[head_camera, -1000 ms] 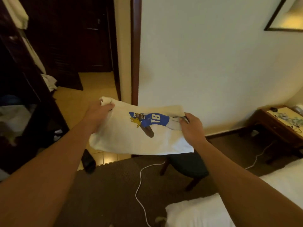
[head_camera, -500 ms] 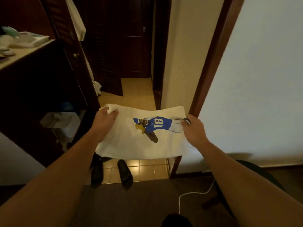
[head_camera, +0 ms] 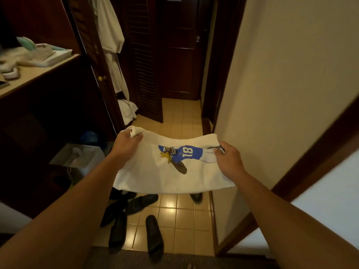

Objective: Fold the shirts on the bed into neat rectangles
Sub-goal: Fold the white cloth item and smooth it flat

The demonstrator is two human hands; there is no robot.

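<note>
While gripped at both ends, shirt (head_camera: 155,175) between hands: left hand (head_camera: 127,143), right hand (head_camera: 229,162).

shirt (head_camera: 155,171) between hands | shoes (head_camera: 139,203) on floor (head_camera: 182,220) beneath | shelf (head_camera: 38,72) left

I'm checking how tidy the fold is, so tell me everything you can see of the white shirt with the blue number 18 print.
The white soft cotton-looking shirt with the blue number 18 print is folded into a rough rectangle and held in mid-air, spread nearly flat above the tan tiled floor. The print shows a football player in a blue jersey, lying sideways. The left hand grips a bunched far corner; the right hand pinches the opposite edge. The near edge sags slightly. Nothing else touches it.
</note>
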